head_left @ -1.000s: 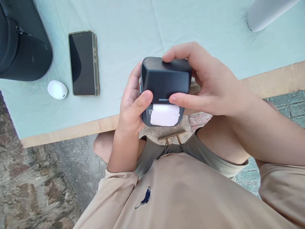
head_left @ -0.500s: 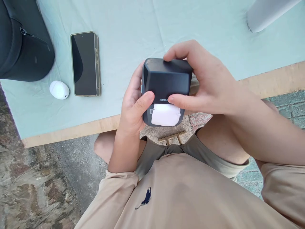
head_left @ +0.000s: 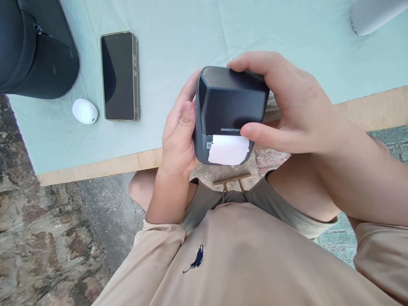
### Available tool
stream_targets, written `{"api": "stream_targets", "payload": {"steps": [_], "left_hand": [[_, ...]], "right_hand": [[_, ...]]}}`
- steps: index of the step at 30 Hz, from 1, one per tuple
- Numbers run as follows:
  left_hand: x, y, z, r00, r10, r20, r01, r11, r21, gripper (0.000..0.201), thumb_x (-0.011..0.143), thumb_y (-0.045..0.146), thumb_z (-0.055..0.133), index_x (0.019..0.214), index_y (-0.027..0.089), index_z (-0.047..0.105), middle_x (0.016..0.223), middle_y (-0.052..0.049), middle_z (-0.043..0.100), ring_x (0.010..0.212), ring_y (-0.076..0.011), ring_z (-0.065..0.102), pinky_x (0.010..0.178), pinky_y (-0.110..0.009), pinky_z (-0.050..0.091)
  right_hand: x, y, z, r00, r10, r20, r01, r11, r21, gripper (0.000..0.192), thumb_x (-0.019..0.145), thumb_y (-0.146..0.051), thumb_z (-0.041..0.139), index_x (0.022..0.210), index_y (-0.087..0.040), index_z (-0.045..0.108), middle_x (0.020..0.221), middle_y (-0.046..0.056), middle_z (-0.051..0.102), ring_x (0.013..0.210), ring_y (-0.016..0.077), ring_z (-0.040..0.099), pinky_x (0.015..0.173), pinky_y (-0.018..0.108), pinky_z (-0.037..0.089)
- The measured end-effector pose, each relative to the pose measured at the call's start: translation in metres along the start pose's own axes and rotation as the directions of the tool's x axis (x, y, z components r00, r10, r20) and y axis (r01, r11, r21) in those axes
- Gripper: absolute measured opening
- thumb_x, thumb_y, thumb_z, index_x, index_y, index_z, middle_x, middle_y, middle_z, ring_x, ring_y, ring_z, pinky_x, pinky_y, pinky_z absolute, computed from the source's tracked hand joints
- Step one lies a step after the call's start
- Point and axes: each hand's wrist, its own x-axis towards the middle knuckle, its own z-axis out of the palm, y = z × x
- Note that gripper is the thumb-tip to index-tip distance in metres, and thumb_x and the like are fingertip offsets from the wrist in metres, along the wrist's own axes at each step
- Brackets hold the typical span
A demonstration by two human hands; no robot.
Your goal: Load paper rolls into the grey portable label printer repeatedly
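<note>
Head view: the label printer, a dark boxy unit, was held up betw. both hands over the near table edge, above the person's lap, clear of the cloth. Left hand cupped its left side, fingers wrapped behind and thumb lying along the left edge, so closed on it. Right hand clamped it from the right: fingers curled over the top far corner, thumb laid across the front just at the slot. White label strip stuck out of that slot toward the person, w/ a ragged edge, touching the right thumb tip. So right hand was the nearer one to the strip; left thumb sat beside it, apart. Printer's slot ran left-right.

Further left on the table: phone face up, white earbud case just beside it, black bag at the corner. All well apart from both hands.
</note>
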Motion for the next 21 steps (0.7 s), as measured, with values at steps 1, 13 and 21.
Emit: {"api": "stream_targets", "payload": {"steps": [1, 13, 21], "left_hand": [[0.0, 0.0, -0.001, 1.0, -0.007, 0.003, 0.007, 1.0, 0.0, 0.036, 0.099, 0.064, 0.067, 0.121, 0.038, 0.076, 0.13, 0.001, 0.078, 0.162, -0.0373, 0.042, 0.136, -0.056, 0.04], [0.005, -0.007, -0.007, 1.0, -0.006, -0.005, 0.006, 0.996, -0.084, 0.038, 0.101, 0.057, 0.061, 0.13, 0.035, 0.073, 0.135, 0.0, 0.078, 0.172, -0.0294, 0.031, 0.136, -0.052, 0.044], [0.002, -0.005, -0.005, 0.999, -0.046, -0.005, 0.046, 0.999, -0.015, 0.054, 0.092, 0.061, 0.075, 0.138, 0.033, 0.068, 0.139, -0.004, 0.074, 0.169, -0.0345, 0.039, 0.13, -0.052, 0.051]], "right_hand": [[0.0, 0.0, 0.001, 1.0, -0.012, -0.007, 0.012, 1.0, 0.008, 0.059, 0.105, -0.053, 0.059, 0.155, -0.023, 0.049, 0.155, 0.009, 0.06, 0.143, 0.021, 0.062, 0.122, 0.039, 0.056], [-0.001, -0.008, 0.003, 0.913, 0.083, -0.4, -0.149, 0.979, -0.136, 0.054, 0.096, -0.069, 0.067, 0.13, -0.026, 0.07, 0.131, 0.002, 0.068, 0.096, 0.0152, 0.066, 0.089, 0.036, 0.061], [0.006, -0.032, 0.002, 0.78, 0.314, -0.542, -0.338, 0.939, 0.059, 0.029, 0.109, -0.039, 0.056, 0.117, -0.015, 0.07, 0.12, 0.005, 0.072, 0.107, 0.016, 0.076, 0.082, 0.03, 0.063]]}}
